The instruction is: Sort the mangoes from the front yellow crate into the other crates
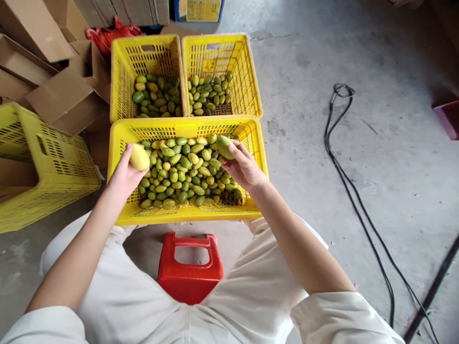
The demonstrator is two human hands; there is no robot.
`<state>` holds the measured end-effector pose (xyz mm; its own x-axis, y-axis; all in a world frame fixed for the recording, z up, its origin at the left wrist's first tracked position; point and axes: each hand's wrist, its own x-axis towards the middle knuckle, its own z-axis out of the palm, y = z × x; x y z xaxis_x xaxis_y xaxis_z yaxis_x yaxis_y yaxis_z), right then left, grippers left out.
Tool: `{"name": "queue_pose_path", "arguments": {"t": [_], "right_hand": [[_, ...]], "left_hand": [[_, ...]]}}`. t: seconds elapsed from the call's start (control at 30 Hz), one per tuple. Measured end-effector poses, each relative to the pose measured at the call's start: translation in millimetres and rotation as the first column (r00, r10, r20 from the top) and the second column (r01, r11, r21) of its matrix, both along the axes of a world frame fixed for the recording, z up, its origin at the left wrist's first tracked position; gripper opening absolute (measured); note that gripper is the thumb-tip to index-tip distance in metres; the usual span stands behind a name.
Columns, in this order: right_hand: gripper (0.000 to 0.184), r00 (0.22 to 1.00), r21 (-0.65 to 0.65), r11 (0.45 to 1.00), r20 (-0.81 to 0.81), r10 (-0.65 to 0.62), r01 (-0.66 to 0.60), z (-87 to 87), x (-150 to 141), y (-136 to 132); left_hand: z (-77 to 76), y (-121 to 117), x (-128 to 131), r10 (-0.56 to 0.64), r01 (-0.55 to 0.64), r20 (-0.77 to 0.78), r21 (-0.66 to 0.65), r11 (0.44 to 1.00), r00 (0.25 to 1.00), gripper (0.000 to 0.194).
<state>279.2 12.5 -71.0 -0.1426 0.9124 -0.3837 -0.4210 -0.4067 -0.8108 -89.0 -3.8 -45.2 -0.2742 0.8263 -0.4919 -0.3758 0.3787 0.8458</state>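
Your left hand (128, 168) grips a yellow fruit (139, 157), your right hand (241, 165) a green fruit (224, 146), both over the front crate (190, 218); two rear crates (124, 88) sit beyond, cardboard boxes (66, 98) left, black cable (336, 164) right.

Probably a storeroom — crates (190, 217), cartons (59, 98), concrete floor (297, 177).
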Motion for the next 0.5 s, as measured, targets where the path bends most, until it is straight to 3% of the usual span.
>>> {"name": "queue_pose_path", "arguments": {"t": [0.13, 0.3, 0.5], "right_hand": [[0.065, 0.996, 0.001, 0.997, -0.059, -0.071, 0.072, 5.1, 1, 3], [0.052, 0.994, 0.009, 0.998, -0.090, -0.060, 0.061, 8.1, 2, 5], [0.059, 0.990, 0.002, 0.993, -0.070, -0.119, 0.119, 6.6, -3, 4]], "left_hand": [[5.7, -1, 0, -0.019, 0.020, 0.036, -0.024, 1.000, 0.999, 0.052], [16.4, -3, 8, -0.029, 0.036, 0.129, -0.048, 0.998, 0.991, 0.043], [25.3, -4, 19, -0.086, 0.098, 0.160, -0.070, 0.993, 0.983, 0.035]]}}
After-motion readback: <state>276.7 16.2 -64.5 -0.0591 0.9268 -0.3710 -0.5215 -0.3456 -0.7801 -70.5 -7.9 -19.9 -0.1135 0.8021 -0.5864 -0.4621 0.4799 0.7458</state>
